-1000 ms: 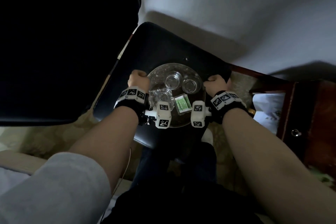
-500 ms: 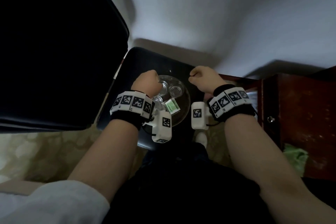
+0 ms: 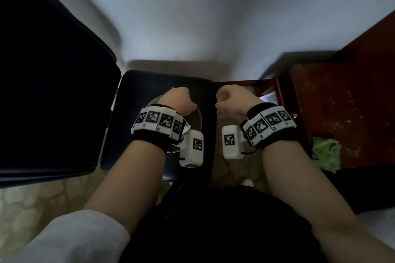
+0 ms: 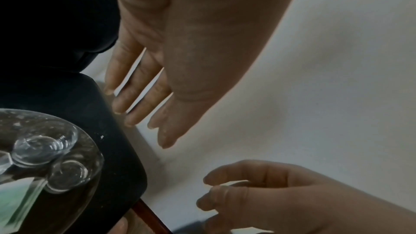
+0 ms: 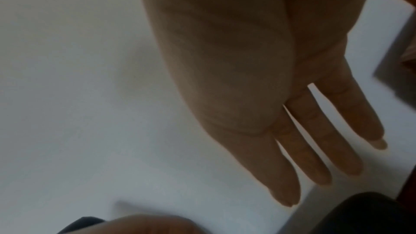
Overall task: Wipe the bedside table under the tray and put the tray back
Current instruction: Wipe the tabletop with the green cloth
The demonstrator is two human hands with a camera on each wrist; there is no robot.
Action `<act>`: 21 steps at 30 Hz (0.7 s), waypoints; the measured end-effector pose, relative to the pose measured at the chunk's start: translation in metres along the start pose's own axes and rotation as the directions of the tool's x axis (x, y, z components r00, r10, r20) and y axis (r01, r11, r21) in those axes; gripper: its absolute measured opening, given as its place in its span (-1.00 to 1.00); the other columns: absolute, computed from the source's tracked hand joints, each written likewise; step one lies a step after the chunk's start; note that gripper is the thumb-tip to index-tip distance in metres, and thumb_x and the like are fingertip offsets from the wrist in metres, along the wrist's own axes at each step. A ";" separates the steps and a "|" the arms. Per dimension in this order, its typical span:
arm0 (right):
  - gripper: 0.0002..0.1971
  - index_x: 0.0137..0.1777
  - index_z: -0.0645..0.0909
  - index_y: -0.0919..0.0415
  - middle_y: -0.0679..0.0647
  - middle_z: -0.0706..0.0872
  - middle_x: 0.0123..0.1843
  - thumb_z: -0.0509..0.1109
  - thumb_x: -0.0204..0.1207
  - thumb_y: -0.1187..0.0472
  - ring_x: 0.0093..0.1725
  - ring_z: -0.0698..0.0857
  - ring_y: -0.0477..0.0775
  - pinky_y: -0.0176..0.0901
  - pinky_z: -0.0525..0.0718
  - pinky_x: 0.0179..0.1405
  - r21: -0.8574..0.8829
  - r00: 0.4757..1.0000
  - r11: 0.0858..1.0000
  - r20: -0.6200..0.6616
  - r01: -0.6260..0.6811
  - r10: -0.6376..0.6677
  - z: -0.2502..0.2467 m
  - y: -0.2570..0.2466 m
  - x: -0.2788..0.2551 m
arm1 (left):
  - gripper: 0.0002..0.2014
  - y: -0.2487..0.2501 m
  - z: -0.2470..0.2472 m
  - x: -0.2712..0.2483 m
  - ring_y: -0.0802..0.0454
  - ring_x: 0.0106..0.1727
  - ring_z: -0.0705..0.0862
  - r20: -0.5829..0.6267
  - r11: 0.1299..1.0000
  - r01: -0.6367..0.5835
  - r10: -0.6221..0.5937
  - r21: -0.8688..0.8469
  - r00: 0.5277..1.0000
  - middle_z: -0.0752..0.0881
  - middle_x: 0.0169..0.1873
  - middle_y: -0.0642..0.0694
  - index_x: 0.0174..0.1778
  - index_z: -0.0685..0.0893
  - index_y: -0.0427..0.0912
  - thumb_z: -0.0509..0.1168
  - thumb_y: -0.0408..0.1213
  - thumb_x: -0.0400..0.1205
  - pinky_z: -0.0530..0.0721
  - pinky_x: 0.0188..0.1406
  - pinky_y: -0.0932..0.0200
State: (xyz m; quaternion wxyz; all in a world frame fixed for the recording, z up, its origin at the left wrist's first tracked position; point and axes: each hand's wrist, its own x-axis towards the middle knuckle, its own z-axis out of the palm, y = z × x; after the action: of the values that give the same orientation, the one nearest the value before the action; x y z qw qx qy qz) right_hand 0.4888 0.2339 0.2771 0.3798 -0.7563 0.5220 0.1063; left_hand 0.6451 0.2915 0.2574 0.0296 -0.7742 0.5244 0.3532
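Both hands (image 3: pixel 203 102) empty, fingers apart. Tray (image 4: pixel 74 149) parked on stool (image 3: pixel 166 83); glasses (image 4: pixel 45 149) loose, toppled if bumped.

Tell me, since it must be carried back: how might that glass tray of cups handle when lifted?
The tray looks like glass, so probably fragile and slippery. The loose cups on it could slide or tip if it tilts. Likely heavy for its size.

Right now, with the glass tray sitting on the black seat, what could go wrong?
The tray sits close to the edge of the seat, so a bump could slide it off. Loose glasses stand on it, and the left hand hovers right above; a careless move could knock them.
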 end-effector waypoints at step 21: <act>-0.59 0.37 0.54 0.22 0.15 0.61 0.35 0.38 0.54 0.14 0.30 0.60 0.14 -0.15 0.53 0.10 0.042 0.972 0.978 -0.108 -0.205 0.209 -0.097 0.269 -0.128 | -0.64 0.268 0.124 -0.030 -0.17 0.27 0.66 0.079 0.987 -0.137 0.131 0.077 0.988 0.69 0.24 -0.20 0.29 0.64 -0.24 0.25 -0.17 0.62 0.62 0.29 0.00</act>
State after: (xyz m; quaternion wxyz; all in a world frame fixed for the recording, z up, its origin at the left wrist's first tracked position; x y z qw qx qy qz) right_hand 0.1761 0.2135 0.2907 0.3485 -0.6965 0.6201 0.0948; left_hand 0.3514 0.2469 0.2688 0.0569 -0.7217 0.5882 0.3606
